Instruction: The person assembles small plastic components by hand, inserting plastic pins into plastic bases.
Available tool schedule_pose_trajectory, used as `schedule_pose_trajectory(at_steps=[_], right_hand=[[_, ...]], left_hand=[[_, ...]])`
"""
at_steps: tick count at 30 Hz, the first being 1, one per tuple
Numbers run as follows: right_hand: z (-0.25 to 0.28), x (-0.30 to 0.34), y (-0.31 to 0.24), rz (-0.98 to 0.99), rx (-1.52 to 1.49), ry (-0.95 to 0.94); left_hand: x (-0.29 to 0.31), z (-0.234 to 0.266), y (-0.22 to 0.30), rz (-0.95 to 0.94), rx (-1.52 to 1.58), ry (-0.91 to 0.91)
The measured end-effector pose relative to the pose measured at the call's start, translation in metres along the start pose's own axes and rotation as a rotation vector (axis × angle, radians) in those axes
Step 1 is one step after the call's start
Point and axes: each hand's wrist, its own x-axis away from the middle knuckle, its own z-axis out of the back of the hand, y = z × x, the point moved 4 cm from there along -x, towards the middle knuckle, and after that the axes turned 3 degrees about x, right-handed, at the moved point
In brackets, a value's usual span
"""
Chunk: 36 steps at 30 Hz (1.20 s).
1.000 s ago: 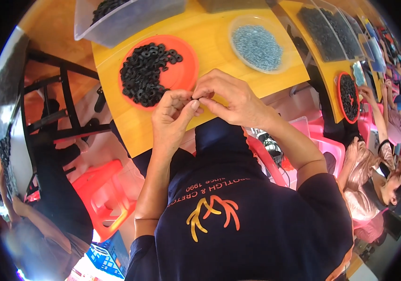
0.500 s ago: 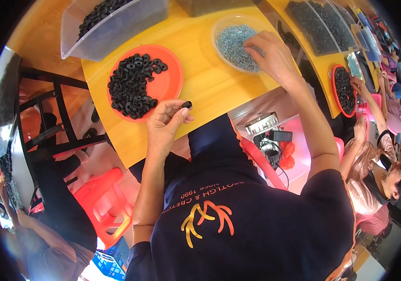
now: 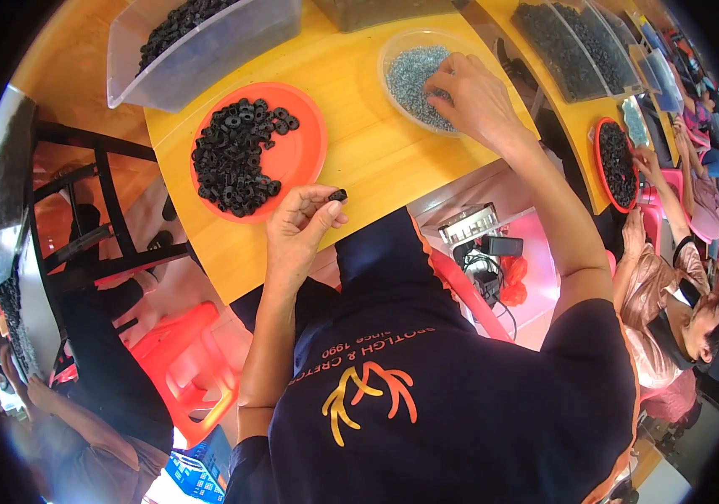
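In the head view, our left hand [image 3: 299, 225] pinches a small black piece [image 3: 338, 195] at the tips of thumb and forefinger, just over the near edge of the yellow wooden bench [image 3: 359, 151]. The piece is short and stubby with a rounded outline, dark all over with a faint sheen on its upper side; at this size we cannot make out whether a hole runs through it.

Close beyond that hand sits a round orange-red plate [image 3: 299, 164], bearing a loose heap of black rings [image 3: 229, 160]. They look thick-walled and mostly dull — some lie flat and show a round opening, others stand on edge or overlap — and they crowd the plate's left side, while its smooth right side lies bare.

Our right hand [image 3: 479, 99] is over the right side of a shallow, see-through bowl [image 3: 418, 36], fingers curled and fingertips down at the small parts [image 3: 410, 80] inside. These are tiny, silvery blue and shiny, packed too densely for us to tell their exact shape — nor can we tell whether the fingers grip one. Behind the plate, a clear bin [image 3: 229, 55] holds more black pieces [image 3: 176, 35].
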Motion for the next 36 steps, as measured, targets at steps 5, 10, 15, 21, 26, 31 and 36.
schedule_pose_trajectory(at_steps=[5,10,15,21,26,31,36], right_hand=[[0.006,0.0,0.005,0.037,-0.081,0.073],[0.009,0.001,-0.001,-0.327,-0.812,-0.126],[0.012,0.011,-0.047,-0.368,-1.505,-0.182],[0.017,0.015,-0.105,-0.269,-1.499,-0.238],[0.017,0.013,-0.122,-0.232,-1.456,-0.227],[0.014,0.013,-0.13,-0.134,-1.362,-0.165],[0.026,0.015,-0.146,0.09,-0.99,0.031]], left_hand=[[0.0,0.0,0.002,0.006,0.02,0.004],[-0.002,-0.001,0.008,-0.013,0.066,0.033],[-0.011,-0.017,0.017,-0.047,0.217,0.047],[-0.011,-0.023,0.023,-0.081,0.313,0.08],[-0.003,-0.014,0.026,-0.121,0.342,0.1],[0.005,-0.009,0.025,-0.137,0.341,0.112],[0.009,-0.006,0.025,-0.156,0.355,0.136]])
